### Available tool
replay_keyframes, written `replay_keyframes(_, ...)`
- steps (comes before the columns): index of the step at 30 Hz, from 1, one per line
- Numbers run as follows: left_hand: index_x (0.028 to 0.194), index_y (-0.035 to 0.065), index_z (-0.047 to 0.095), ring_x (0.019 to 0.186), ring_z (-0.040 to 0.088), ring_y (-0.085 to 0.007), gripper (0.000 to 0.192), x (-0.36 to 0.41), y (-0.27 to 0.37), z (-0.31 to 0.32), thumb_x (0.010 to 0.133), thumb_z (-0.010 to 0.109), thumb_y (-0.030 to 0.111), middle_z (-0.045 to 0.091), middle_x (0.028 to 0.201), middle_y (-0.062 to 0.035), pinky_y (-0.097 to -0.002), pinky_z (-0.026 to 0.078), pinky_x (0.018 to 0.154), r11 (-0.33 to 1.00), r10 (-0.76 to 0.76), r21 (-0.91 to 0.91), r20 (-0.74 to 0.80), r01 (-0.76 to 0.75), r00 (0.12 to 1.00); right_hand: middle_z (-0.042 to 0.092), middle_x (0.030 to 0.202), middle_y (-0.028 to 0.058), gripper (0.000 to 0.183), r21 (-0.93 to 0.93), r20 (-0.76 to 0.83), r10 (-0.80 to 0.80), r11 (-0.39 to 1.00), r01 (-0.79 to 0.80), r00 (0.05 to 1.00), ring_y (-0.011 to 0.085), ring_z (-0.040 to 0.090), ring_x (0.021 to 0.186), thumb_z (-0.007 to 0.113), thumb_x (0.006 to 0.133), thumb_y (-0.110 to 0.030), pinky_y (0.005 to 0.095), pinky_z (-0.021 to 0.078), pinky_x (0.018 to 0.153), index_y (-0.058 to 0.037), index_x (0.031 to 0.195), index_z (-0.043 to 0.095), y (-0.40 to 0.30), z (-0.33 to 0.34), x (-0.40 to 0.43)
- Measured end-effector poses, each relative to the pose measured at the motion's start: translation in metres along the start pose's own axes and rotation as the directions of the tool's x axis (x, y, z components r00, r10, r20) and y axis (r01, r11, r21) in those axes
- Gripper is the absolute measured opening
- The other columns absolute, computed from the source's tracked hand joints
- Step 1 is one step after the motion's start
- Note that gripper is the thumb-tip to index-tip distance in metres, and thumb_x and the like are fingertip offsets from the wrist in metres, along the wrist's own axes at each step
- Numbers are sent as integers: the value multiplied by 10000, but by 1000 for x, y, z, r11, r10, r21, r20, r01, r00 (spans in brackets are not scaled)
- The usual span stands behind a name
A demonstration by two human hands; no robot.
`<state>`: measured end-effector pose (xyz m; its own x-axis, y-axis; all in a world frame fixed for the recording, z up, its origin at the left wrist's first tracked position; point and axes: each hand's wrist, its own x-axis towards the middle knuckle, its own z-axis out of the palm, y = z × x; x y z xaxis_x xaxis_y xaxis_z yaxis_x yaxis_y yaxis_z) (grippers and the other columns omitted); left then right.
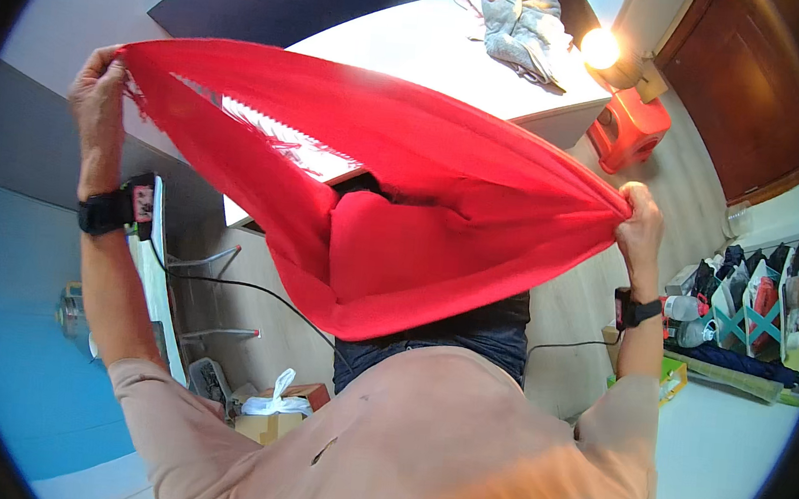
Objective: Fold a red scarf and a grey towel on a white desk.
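Observation:
A large red fringed cloth, like a scarf or shawl (399, 249), is stretched in the air between my two raised hands. My left hand (101, 85) grips one end at the upper left, where some fringe hangs down. At the right, my right hand (641, 219) is closed around gathered folds of the cloth. The middle sags in front of my body, and a gap between its layers shows more fringe and part of the white table (387, 44) behind. Each wrist wears a strapped device with a cable.
A crumpled grey garment (515, 26) lies on the table beside a bright lamp (600, 48). Near the table's right end is a red plastic stool (630, 130). Racks with bottles and shoes (751, 298) stand at the right. At lower left sits a cardboard box (269, 426) with a white bag.

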<state>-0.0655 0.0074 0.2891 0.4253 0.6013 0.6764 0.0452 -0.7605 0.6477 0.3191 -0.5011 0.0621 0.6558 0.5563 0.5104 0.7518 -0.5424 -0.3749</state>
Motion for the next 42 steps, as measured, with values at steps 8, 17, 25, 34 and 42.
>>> replay_keyframes(8,1008,47,688,734,541,-52,158,52,-3,-143,896,616,132,630,826,21,-205,438,653,945,44,328,-80,-16,996,605,801,167,132,160,56,-35,987,26,998,341,623,729,611,761,-8,381,479,633,-53,853,527,-18,-6,64)
replay_keyframes(17,1037,60,701,790,572,-76,240,-22,-21,-294,902,636,247,658,877,19,-228,450,674,610,108,742,-424,277,899,545,722,84,159,188,145,-78,981,50,986,150,549,700,643,732,16,301,431,623,-38,803,510,-15,2,132)
replay_keyframes(25,983,18,691,759,593,-85,192,-99,-78,-355,868,568,110,674,872,-16,-240,464,674,612,-178,541,-616,577,767,536,692,-24,116,486,444,-4,841,-237,896,79,528,608,591,741,26,234,421,531,-64,756,520,-30,1,160)
replay_keyframes(34,964,25,681,650,535,-71,165,-84,-95,-345,876,599,137,647,795,8,-229,421,584,710,-92,544,-557,446,825,582,759,-17,158,739,470,-108,591,-323,876,81,581,682,675,728,-19,199,458,578,-72,834,570,-35,-11,239)
replay_keyframes(42,894,38,668,619,509,-56,91,-126,-130,-285,841,605,78,606,732,21,-215,400,544,636,-341,495,-507,592,791,553,672,-7,123,324,699,79,851,-413,711,90,527,568,551,739,42,252,392,436,-73,707,520,-4,46,155)
